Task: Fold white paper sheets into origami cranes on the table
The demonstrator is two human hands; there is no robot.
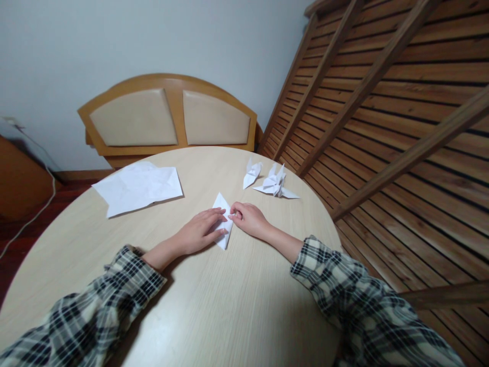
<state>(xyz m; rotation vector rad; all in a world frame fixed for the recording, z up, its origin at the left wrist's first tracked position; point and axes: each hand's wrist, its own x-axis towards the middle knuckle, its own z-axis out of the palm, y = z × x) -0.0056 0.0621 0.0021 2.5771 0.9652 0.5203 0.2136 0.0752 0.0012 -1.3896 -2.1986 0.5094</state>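
Note:
A small folded white paper piece (222, 203), diamond-shaped, lies on the round light-wood table (214, 306). My left hand (200, 232) lies flat over its lower half, fingers stretched out and pressing it down. My right hand (248, 218) rests just to the right of it, fingers curled, with the fingertips pinching or pressing the paper's right edge. Both arms wear plaid sleeves.
Two folded paper figures (252, 174) (275, 183) stand at the table's far right. Creased white sheets (139, 187) lie at the far left. A wooden headboard (168, 114) leans on the wall behind; a slatted wooden frame (382, 112) stands at the right.

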